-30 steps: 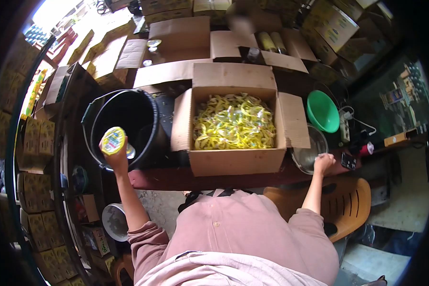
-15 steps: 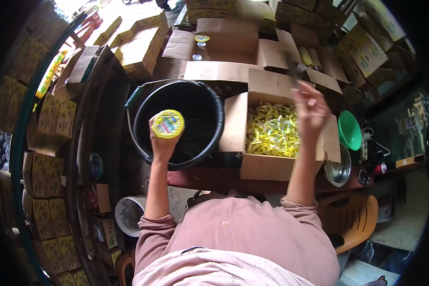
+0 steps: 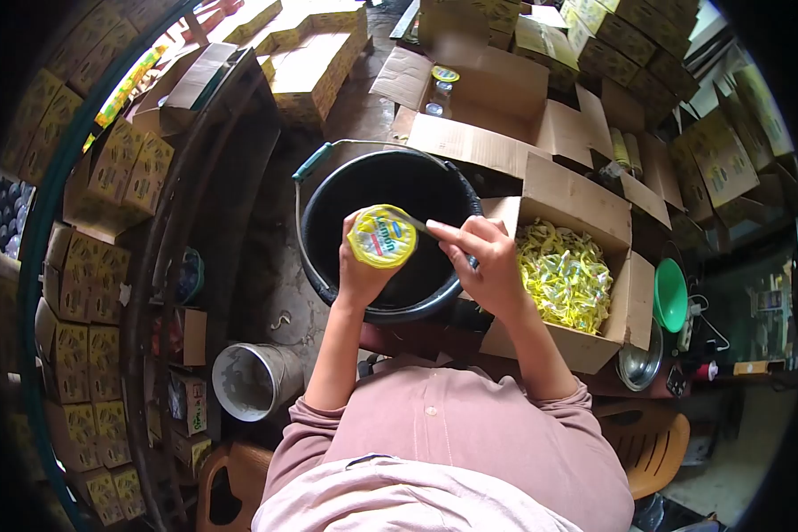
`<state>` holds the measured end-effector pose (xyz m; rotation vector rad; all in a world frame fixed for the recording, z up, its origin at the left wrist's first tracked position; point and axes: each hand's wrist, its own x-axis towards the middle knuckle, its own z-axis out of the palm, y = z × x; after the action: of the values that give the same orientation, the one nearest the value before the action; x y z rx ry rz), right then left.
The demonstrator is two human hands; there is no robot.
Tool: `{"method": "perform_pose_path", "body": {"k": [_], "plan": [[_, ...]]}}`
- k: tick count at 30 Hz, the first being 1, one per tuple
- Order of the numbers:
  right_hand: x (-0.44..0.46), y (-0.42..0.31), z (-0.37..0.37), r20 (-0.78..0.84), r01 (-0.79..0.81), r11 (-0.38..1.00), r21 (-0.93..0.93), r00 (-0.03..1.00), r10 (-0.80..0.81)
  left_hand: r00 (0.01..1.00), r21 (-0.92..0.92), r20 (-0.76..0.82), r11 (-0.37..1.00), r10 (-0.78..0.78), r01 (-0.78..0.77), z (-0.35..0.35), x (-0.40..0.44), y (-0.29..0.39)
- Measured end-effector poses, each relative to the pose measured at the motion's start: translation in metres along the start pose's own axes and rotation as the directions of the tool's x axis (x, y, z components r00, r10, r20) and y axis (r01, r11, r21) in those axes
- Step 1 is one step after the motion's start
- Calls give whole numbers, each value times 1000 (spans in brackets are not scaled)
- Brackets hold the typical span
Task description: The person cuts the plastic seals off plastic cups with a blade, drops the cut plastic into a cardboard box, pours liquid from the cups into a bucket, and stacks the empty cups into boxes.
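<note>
My left hand (image 3: 363,282) is wrapped round a sealed plastic cup (image 3: 382,238), its yellow printed lid reading "Lemon" and facing up at me. The cup is over the black bucket (image 3: 312,257). In my right hand (image 3: 489,266) is a knife (image 3: 407,218), index finger stretched along it, with the thin blade at the upper right rim of the lid. Most of the knife's handle is hidden by my fingers. Just right of that hand stands an open carton holding yellow and clear plastic strips (image 3: 563,279).
Behind the bucket, an open carton (image 3: 479,146) holds a yellow-lidded cup (image 3: 443,75). A green bowl (image 3: 671,295) and a metal bowl (image 3: 640,363) are at the right. A white pail (image 3: 248,381) lies lower left, near a dark shelf. Stacked printed cartons (image 3: 75,350) line the left.
My right hand has come down and left from above the strip carton, bringing the knife to the cup's lid. The view has shifted, so the bucket and cartons appear farther right.
</note>
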<state>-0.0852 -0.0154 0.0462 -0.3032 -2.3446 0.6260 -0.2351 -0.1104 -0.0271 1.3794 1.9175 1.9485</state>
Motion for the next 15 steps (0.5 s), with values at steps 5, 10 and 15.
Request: {"method": "perform_pose_path", "body": {"k": [5,10,15], "plan": [[6,-9,0,147,131,990,-47,981,-123,996,-54,81,998,-21,26,-3,1,5],[6,-1,2,213,210,977,-34,957,-198,987,-217,149,971,-65,97,-5,-2,0],[17,11,-7,291,294,956,17,913,-286,979,-261,199,961,-35,87,-8,-4,4]]}}
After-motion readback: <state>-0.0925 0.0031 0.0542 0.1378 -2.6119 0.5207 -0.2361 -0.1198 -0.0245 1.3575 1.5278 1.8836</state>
